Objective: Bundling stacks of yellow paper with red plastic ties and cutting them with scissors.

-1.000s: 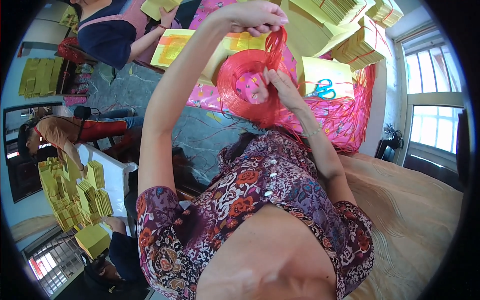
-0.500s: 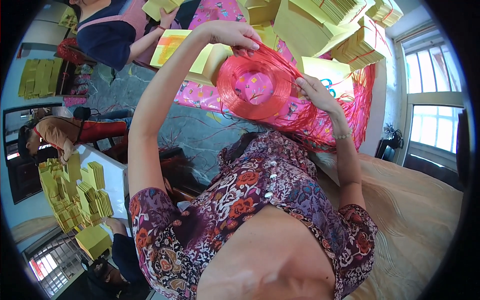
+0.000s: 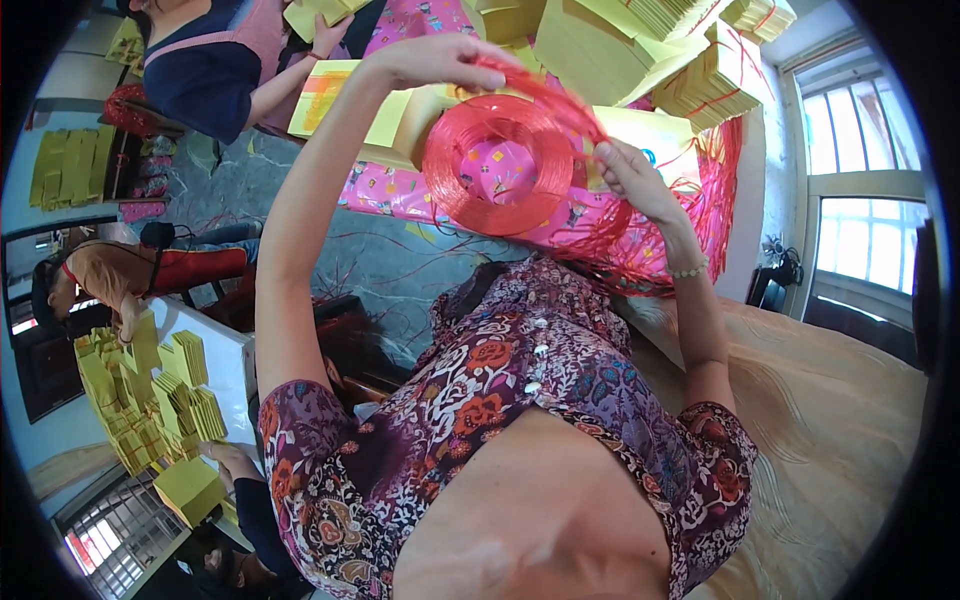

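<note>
Seemingly, red string (image 3: 560,100) is being straightened, pinched in the grip of left hand (image 3: 432,62) and right hand (image 3: 642,184); next, even tension is called for.

I wear a dark purple blouse (image 3: 430,470) with small pale buttons (image 3: 541,351) down its front; left of these buttons are large red-orange flowers (image 3: 489,354) among white sprigs, and right of them blue floral patches (image 3: 605,375). Patterned short sleeves (image 3: 305,420) flank the buttons on both sides, and well beyond them a pale beaded bracelet (image 3: 688,272) circles my right wrist (image 3: 680,245)
</note>
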`<state>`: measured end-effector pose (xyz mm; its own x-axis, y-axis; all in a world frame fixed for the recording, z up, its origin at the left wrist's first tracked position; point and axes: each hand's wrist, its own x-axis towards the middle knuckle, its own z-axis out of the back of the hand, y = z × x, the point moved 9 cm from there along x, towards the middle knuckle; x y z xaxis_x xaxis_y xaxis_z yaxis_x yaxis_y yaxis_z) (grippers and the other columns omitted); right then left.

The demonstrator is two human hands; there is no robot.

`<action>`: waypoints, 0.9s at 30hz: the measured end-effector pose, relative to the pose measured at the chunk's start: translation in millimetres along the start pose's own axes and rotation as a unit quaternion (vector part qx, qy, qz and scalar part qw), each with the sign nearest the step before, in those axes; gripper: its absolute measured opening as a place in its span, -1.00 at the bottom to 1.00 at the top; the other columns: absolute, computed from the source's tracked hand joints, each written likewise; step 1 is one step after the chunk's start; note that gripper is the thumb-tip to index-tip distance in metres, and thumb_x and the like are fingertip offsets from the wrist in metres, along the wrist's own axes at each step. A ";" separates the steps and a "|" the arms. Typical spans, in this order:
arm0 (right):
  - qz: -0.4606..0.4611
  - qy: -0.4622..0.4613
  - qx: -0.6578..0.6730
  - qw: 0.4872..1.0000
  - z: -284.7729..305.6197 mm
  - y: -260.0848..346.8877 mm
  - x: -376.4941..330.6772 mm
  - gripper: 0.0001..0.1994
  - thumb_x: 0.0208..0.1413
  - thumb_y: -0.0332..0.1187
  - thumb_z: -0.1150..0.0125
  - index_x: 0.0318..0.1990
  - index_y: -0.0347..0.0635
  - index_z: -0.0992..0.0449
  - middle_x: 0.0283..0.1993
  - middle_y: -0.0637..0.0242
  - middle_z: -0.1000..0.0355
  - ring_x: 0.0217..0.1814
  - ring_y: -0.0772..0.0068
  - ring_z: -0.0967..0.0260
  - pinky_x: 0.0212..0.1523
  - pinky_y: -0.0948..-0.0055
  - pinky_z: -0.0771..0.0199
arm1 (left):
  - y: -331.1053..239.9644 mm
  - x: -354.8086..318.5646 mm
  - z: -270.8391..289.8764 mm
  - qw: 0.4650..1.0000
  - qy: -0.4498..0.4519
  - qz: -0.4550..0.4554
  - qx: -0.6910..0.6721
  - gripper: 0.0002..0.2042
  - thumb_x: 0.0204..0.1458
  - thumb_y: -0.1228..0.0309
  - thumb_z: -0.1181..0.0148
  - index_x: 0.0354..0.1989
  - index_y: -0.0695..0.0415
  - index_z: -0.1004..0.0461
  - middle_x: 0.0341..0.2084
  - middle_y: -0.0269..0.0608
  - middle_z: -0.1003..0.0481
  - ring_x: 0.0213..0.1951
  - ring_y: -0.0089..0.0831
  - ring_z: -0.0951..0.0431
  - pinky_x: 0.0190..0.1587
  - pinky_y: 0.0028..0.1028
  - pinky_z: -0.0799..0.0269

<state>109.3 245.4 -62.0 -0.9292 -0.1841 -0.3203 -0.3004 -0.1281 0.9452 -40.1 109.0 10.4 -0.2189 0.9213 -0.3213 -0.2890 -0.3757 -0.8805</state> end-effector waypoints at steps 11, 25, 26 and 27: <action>0.217 -0.175 0.296 0.914 9.0 101.6 -3.3 -0.70 0.24 -0.15 0.18 -0.49 -0.07 -0.22 -0.68 0.62 0.05 -0.71 0.77 0.16 -0.72 0.71 0.17 | -46.7 49.2 -144.2 0.982 -0.070 -0.134 -0.110 -0.59 0.03 0.21 -0.14 -0.06 0.23 -0.29 -0.31 -0.23 -0.37 -0.23 -0.59 -0.37 -0.12 -0.54 -0.32; 0.197 -0.478 0.449 0.728 292.8 -49.9 -141.8 -0.67 0.25 -0.22 0.35 -0.57 -0.06 -0.11 -0.69 0.54 0.06 -0.72 0.59 0.18 -0.67 0.58 0.09 | 5.7 -2.9 -163.7 0.974 0.159 0.053 -0.152 -0.68 0.15 0.11 0.09 -0.51 0.09 -0.24 -0.75 -0.51 -0.15 -0.72 -0.72 -0.16 -0.69 -0.65 -0.08; 0.200 -0.500 0.464 0.703 305.5 -67.4 -151.0 -0.69 0.24 -0.24 0.34 -0.57 -0.06 -0.10 -0.69 0.53 0.07 -0.72 0.58 0.18 -0.68 0.57 0.09 | 16.0 -6.0 -167.2 0.971 0.169 0.037 -0.167 -0.67 0.16 0.11 0.11 -0.52 0.09 -0.22 -0.73 -0.50 -0.17 -0.71 -0.71 -0.17 -0.69 -0.64 -0.10; 0.199 -0.503 0.464 0.701 316.8 -84.0 -158.5 -0.69 0.24 -0.24 0.34 -0.57 -0.06 -0.10 -0.69 0.53 0.07 -0.72 0.58 0.18 -0.68 0.57 0.09 | 17.5 -9.2 -167.6 0.970 0.173 0.037 -0.167 -0.67 0.16 0.11 0.11 -0.52 0.09 -0.22 -0.73 -0.50 -0.17 -0.71 -0.71 -0.17 -0.69 -0.64 -0.10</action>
<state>213.7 594.1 -70.5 -0.5194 0.8161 -0.2535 0.4502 0.5134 0.7305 113.0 110.6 -60.5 0.1158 0.8933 -0.4342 0.0453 -0.4415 -0.8961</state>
